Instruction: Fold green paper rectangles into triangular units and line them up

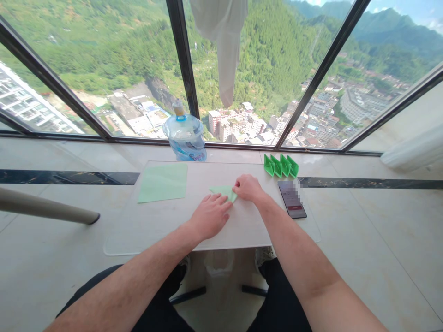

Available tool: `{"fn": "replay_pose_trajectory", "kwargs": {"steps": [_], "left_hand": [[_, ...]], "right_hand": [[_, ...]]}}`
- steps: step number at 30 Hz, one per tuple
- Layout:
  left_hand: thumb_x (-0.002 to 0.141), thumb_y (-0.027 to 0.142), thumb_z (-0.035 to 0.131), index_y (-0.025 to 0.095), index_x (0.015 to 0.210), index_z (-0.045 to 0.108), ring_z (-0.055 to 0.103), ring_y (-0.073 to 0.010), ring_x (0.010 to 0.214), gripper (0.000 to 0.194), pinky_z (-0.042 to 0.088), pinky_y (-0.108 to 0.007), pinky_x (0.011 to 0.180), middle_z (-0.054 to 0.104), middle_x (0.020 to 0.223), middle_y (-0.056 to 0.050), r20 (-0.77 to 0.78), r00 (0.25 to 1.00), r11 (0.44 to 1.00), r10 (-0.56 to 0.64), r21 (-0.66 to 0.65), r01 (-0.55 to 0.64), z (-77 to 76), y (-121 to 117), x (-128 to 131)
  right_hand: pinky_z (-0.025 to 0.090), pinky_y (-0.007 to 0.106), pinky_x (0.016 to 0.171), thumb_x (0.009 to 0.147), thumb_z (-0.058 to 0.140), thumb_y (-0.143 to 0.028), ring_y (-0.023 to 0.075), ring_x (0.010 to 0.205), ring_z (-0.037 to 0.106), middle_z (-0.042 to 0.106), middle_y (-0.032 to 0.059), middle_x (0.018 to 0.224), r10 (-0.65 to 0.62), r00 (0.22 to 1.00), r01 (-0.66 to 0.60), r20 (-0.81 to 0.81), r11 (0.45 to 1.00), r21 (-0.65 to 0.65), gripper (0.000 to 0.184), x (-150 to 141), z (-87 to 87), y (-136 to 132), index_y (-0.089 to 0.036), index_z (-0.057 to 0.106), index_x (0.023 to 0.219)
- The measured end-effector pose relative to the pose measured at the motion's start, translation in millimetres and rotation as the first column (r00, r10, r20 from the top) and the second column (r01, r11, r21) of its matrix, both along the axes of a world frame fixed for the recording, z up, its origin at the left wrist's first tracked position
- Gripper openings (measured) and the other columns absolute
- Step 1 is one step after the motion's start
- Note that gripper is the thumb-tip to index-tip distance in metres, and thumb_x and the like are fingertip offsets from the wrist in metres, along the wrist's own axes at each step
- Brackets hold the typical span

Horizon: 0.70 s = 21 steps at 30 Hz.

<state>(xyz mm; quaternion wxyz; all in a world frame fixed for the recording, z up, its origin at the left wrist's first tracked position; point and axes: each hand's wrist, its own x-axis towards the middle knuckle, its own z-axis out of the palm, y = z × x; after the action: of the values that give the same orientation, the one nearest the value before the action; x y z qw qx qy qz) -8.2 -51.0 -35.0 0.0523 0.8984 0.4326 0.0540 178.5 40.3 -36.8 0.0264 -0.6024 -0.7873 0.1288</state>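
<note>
A small piece of folded light green paper (221,189) lies on the low white table (162,230), partly covered by my hands. My left hand (212,216) rests on it with fingers stretched out, pressing its near side flat. At the paper's right corner, the thumb and fingers of my right hand (248,187) are pinched together on its edge. To the left lies a stack or sheet of light green paper (162,183), flat on the table. Several darker green folded paper pieces (281,166) stand in a row at the back right.
A phone (292,199) lies on the table's right side. Behind the table, a large blue water bottle (185,136) stands by the window. A beige pole (48,206) reaches in from the left. A white curtain (226,50) hangs in front of the glass.
</note>
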Motion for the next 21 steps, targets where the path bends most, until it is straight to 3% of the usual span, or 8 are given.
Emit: {"fn": "replay_pose_trajectory", "kwargs": {"steps": [7, 15, 18, 21], "left_hand": [[0.089, 0.03, 0.055, 0.019, 0.142, 0.052, 0.053, -0.0301, 0.126, 0.054, 0.04, -0.047, 0.109, 0.064, 0.131, -0.011, 0.056, 0.998, 0.999, 0.04, -0.028, -0.038, -2.1, 2.6, 1.5], [0.087, 0.031, 0.055, 0.021, 0.136, 0.058, 0.055, -0.0305, 0.12, 0.05, 0.041, -0.047, 0.106, 0.066, 0.125, -0.011, 0.025, 0.999, 1.0, 0.026, -0.016, -0.025, 0.6, 3.1, 3.1], [0.087, 0.031, 0.054, 0.021, 0.137, 0.057, 0.054, -0.031, 0.122, 0.051, 0.041, -0.047, 0.104, 0.062, 0.135, -0.011, 0.015, 0.999, 0.999, 0.035, -0.008, -0.035, 0.9, 2.6, 3.2], [0.085, 0.031, 0.054, 0.023, 0.136, 0.056, 0.053, -0.0313, 0.122, 0.052, 0.042, -0.049, 0.102, 0.046, 0.156, -0.007, -0.004, 1.0, 1.0, 0.027, 0.0, -0.027, 1.8, 3.2, 4.3]], "right_hand": [[0.045, 0.032, 0.086, 0.086, 0.061, -0.032, 0.0236, 0.099, 0.065, 0.076, 0.009, 0.1, 0.006, 1.0, -0.006, -0.006, 1.0, 0.015, 0.019, -0.2, -0.1, -1.7, -0.022, 0.077, 0.086], [0.044, 0.033, 0.087, 0.085, 0.061, -0.035, 0.0233, 0.1, 0.064, 0.075, 0.0088, 0.103, -0.004, 1.0, 0.004, -0.013, 1.0, 0.009, 0.02, 0.3, -0.5, -2.1, -0.021, 0.076, 0.085], [0.044, 0.032, 0.087, 0.085, 0.062, -0.035, 0.0232, 0.1, 0.064, 0.075, 0.0091, 0.103, -0.004, 1.0, 0.005, -0.009, 1.0, 0.011, 0.019, -0.3, 0.2, -2.8, -0.021, 0.076, 0.086], [0.044, 0.033, 0.087, 0.086, 0.062, -0.034, 0.0235, 0.1, 0.064, 0.074, 0.0096, 0.103, 0.0, 1.0, 0.0, -0.005, 1.0, 0.012, 0.019, -1.1, 0.7, -3.3, -0.021, 0.076, 0.087]]}}
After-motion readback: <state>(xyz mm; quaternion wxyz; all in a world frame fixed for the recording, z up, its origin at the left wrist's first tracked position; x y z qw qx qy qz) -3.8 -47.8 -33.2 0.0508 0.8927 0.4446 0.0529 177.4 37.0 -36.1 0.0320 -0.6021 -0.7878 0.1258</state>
